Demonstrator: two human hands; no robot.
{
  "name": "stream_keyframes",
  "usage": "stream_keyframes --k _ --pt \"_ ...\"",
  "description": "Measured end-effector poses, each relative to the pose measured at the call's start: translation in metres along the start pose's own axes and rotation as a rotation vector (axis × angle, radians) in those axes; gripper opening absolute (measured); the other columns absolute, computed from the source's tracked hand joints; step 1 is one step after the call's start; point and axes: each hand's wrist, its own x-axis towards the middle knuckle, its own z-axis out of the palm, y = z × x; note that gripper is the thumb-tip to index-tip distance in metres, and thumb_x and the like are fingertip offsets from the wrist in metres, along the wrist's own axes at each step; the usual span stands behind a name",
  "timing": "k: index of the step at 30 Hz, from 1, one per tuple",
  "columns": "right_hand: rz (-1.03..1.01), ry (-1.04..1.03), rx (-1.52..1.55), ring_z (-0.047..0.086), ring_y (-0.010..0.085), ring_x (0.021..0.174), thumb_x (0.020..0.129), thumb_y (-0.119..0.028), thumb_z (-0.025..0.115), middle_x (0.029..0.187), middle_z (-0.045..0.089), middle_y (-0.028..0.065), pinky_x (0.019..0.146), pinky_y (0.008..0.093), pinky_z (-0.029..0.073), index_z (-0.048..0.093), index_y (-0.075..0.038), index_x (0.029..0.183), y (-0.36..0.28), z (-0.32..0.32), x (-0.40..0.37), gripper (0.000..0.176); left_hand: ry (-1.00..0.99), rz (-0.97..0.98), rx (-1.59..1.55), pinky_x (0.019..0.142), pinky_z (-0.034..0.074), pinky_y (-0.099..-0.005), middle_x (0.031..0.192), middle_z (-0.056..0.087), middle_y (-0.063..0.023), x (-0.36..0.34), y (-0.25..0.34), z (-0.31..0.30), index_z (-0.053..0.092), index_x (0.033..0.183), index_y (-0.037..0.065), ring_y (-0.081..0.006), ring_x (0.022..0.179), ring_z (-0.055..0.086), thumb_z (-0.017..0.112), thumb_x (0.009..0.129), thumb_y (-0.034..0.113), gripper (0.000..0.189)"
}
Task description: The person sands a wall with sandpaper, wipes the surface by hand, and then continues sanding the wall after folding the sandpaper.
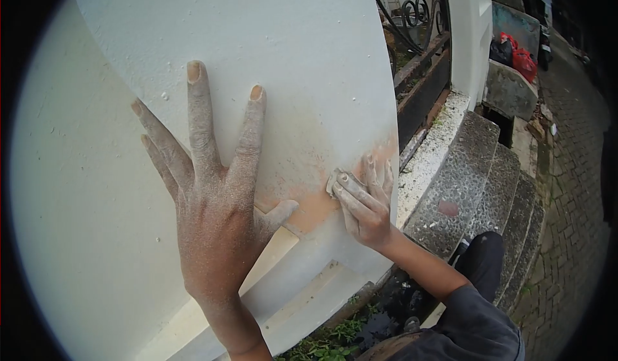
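Fingers spread wide, my left hand (215,213) lies against the white wall (302,45), coated in pale dust. To the right, my right hand (365,211) is closed around a small folded piece of sandpaper (332,182), pressed to the wall near its rounded edge. Most of the sandpaper is hidden under the dusty fingers. Between the two hands is a scuffed orange-brown patch (315,211) where the white surface is worn or discoloured. A ledge (322,284) juts from the wall just below.
A black iron gate (421,81) stands beyond the wall's edge. Stone steps (463,180) curve down on the right toward a paved lane (573,213). Red and black plastic bags (523,63) sit farther back. Green plants (335,342) grow at the wall's foot.
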Motion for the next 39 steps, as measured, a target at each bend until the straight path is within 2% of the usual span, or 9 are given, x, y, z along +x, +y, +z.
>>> stream_keyframes --k 4,9,13,16,19,25,29,36,39 --pt "-0.001 0.151 0.001 0.031 0.0388 0.130 0.080 -0.008 0.058 0.117 0.061 0.0019 0.105 0.0601 0.005 0.065 -0.015 0.107 -0.016 -0.012 0.090 0.029 -0.028 -0.027 -0.010 0.107 0.017 -0.0605 0.151 0.008 -0.0111 0.001 0.004 0.000 0.037 0.137 0.027 -0.0449 0.135 -0.002 0.083 0.028 0.038 0.118" --pt "0.012 -0.063 0.055 0.032 0.0377 0.131 0.081 -0.011 0.058 0.116 0.062 -0.0005 0.105 0.0604 0.006 0.066 -0.017 0.105 -0.021 -0.003 0.005 0.026 -0.006 -0.112 0.147 0.108 0.008 -0.0605 0.152 0.007 -0.0099 -0.005 0.017 0.007 0.033 0.139 0.026 -0.0412 0.137 -0.004 0.074 0.026 0.058 0.124" --pt "-0.018 0.087 -0.044 0.032 0.0380 0.131 0.082 -0.010 0.056 0.120 0.059 -0.0002 0.103 0.0629 0.005 0.064 -0.016 0.109 -0.013 -0.013 0.072 0.029 -0.084 0.015 0.162 0.108 0.007 -0.0608 0.151 0.014 -0.0048 -0.001 0.012 0.005 0.032 0.140 0.019 -0.0353 0.138 0.001 0.069 0.028 0.063 0.126" --pt "-0.029 0.077 0.022 0.033 0.0381 0.130 0.082 -0.011 0.056 0.122 0.058 -0.0001 0.103 0.0636 0.005 0.063 -0.016 0.111 -0.021 -0.009 0.080 0.030 -0.112 0.076 0.065 0.108 0.009 -0.0610 0.149 0.021 -0.0017 0.001 0.009 0.003 0.033 0.139 0.015 -0.0326 0.138 0.006 0.071 0.029 0.058 0.124" --pt "-0.028 -0.061 0.019 0.036 0.0379 0.128 0.081 -0.014 0.056 0.121 0.059 -0.0011 0.103 0.0645 0.005 0.064 -0.016 0.110 -0.018 0.001 -0.008 0.030 -0.126 0.073 0.043 0.108 0.013 -0.0614 0.148 0.024 -0.0013 0.001 0.010 -0.002 0.033 0.139 0.016 -0.0333 0.138 0.010 0.075 0.029 0.052 0.123" --pt "-0.069 0.088 0.012 0.035 0.0353 0.129 0.083 -0.015 0.055 0.116 0.062 -0.0018 0.102 0.0649 0.004 0.064 -0.019 0.111 -0.040 -0.010 0.089 0.029 -0.063 0.123 0.008 0.107 0.015 -0.0619 0.148 0.024 -0.0018 -0.001 0.005 0.005 0.029 0.140 0.015 -0.0337 0.137 0.013 0.080 0.031 0.042 0.123" --pt "0.003 -0.107 0.009 0.035 0.0351 0.129 0.082 -0.016 0.057 0.116 0.062 -0.0012 0.102 0.0643 0.004 0.064 -0.019 0.110 -0.027 0.001 -0.007 0.028 -0.077 0.103 -0.055 0.107 0.015 -0.0617 0.148 0.025 -0.0027 -0.003 0.004 0.000 0.025 0.142 0.014 -0.0332 0.137 0.014 0.081 0.031 0.033 0.126" --pt "-0.033 0.076 0.062 0.034 0.0379 0.130 0.080 -0.013 0.057 0.122 0.058 -0.0019 0.102 0.0644 0.004 0.064 -0.018 0.111 -0.043 -0.006 0.084 0.032 -0.019 0.114 -0.072 0.107 0.017 -0.0613 0.148 0.025 -0.0031 -0.001 0.003 0.007 0.023 0.142 0.014 -0.0334 0.137 0.014 0.082 0.033 0.029 0.125" --pt "0.010 -0.064 0.025 0.034 0.0377 0.130 0.080 -0.013 0.058 0.123 0.058 -0.0009 0.102 0.0643 0.006 0.064 -0.016 0.111 -0.026 0.003 0.002 0.031 -0.053 0.100 -0.073 0.106 0.018 -0.0614 0.148 0.025 -0.0042 -0.001 0.006 0.001 0.023 0.142 0.013 -0.0336 0.137 0.014 0.082 0.035 0.028 0.123"
